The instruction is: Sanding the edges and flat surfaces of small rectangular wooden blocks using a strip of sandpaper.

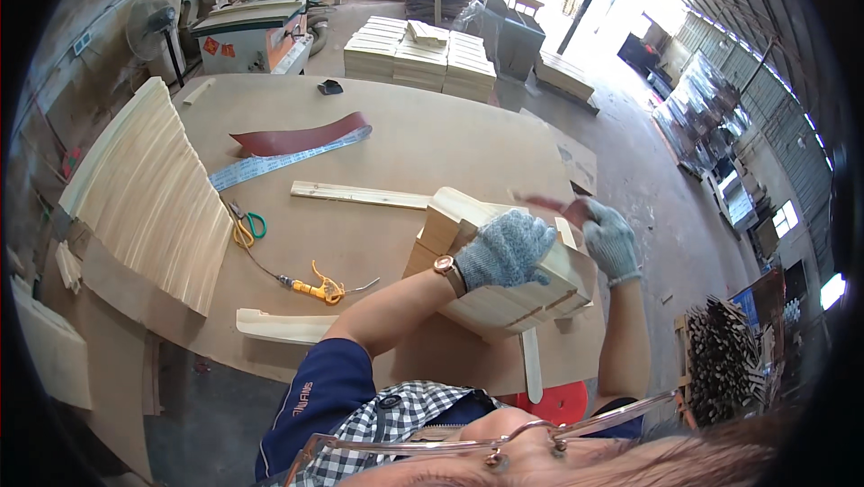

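Observation:
My left hand, in a grey knit glove with a watch at the wrist, grips the top of a stack of pale wooden pieces at the right of the table. On the far side of that stack, my gloved right hand is closed round a reddish-brown strip of sandpaper, which is smeared by motion. Its fingers are partly hidden. Beside the stack lie a long wooden strip and a curved wooden piece. A flat stick pokes out below it.
A tall row of wooden boards stands at the left. Near it lie scissors and a yellow air blow gun. Farther back is a sandpaper belt on the brown table. Wood stacks stand beyond.

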The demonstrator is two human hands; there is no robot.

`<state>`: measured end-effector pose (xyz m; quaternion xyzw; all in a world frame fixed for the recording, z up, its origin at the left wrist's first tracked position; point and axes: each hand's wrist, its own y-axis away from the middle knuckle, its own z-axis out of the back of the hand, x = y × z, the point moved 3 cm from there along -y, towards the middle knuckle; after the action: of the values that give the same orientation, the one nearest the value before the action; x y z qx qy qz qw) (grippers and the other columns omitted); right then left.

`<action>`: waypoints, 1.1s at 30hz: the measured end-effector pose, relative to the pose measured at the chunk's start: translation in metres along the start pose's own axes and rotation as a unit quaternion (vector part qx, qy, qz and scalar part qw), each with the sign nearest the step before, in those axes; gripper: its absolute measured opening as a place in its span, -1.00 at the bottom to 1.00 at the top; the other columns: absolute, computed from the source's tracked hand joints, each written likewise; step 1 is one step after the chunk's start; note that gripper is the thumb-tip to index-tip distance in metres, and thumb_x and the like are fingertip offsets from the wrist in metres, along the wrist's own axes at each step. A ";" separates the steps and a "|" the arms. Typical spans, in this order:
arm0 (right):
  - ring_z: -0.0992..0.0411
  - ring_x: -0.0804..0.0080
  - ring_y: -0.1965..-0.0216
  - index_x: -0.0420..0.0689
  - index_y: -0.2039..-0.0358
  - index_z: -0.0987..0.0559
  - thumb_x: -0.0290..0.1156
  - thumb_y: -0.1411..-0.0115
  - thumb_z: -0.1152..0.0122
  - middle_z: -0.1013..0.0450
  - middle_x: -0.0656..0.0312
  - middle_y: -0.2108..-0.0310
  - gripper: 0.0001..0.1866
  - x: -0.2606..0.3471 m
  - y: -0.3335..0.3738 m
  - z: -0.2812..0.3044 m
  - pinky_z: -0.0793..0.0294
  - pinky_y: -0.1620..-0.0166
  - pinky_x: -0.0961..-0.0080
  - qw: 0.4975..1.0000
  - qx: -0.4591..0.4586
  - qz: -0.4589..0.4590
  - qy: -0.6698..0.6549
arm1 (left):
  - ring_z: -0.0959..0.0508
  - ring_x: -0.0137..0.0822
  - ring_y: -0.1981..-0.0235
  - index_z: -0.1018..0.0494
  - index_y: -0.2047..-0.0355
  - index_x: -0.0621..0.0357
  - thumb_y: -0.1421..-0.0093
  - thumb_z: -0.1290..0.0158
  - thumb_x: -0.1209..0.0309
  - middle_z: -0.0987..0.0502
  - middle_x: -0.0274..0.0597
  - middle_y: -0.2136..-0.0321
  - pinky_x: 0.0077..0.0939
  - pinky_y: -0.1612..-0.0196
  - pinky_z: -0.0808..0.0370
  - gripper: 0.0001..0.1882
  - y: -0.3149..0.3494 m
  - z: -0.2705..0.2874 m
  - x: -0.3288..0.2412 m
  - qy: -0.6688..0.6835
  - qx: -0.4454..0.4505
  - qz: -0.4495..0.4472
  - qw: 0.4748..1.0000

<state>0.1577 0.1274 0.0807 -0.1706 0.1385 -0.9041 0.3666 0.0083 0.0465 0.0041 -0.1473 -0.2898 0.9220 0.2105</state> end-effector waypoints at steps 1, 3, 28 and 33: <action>-0.48 0.05 0.11 0.06 0.09 -0.60 -0.38 -0.17 0.01 -0.54 0.02 0.22 -0.68 0.005 -0.010 -0.013 -0.46 0.02 0.17 0.999 -0.019 0.029 -0.018 | -0.53 -0.04 0.22 -0.41 0.07 0.21 0.00 -0.13 -0.19 -0.52 0.04 0.27 -0.14 0.12 -0.43 -0.27 -0.002 0.002 -0.003 0.012 0.009 0.005 1.000; -0.50 0.03 0.12 0.09 0.07 -0.61 -0.41 -0.16 0.01 -0.54 0.00 0.19 -0.65 0.038 -0.033 -0.036 -0.47 0.01 0.20 0.997 -0.004 0.072 -0.042 | -0.51 -0.02 0.13 -0.37 -0.02 0.18 -0.04 -0.10 -0.18 -0.50 0.04 0.16 -0.13 0.02 -0.39 -0.25 -0.001 -0.007 0.001 0.021 0.095 0.032 0.995; -0.52 0.13 0.15 -0.05 -0.05 -0.52 -0.66 -0.01 -0.08 -0.53 0.01 0.12 -0.46 0.052 0.027 0.018 -0.51 0.05 0.27 0.973 -0.171 0.149 0.050 | -0.52 -0.11 0.16 -0.41 0.01 0.06 -0.05 -0.18 0.11 -0.47 -0.08 0.11 -0.19 0.12 -0.44 -0.48 -0.001 0.006 0.004 0.016 0.068 -0.039 0.997; -0.53 0.26 0.12 -0.10 -0.03 -0.56 -0.66 -0.12 0.00 -0.55 0.05 0.12 -0.55 -0.058 0.086 0.017 -0.48 0.03 0.43 0.991 -0.115 -0.067 -0.024 | -0.56 -0.14 0.36 -0.50 0.28 0.01 -0.06 -0.16 0.12 -0.55 -0.15 0.43 -0.26 0.21 -0.46 -0.70 -0.015 0.012 0.003 -0.015 0.040 -0.112 0.993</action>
<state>0.2567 0.1071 0.0516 -0.2423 0.2212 -0.9003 0.2861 0.0059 0.0536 0.0222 -0.0914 -0.2707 0.9054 0.3141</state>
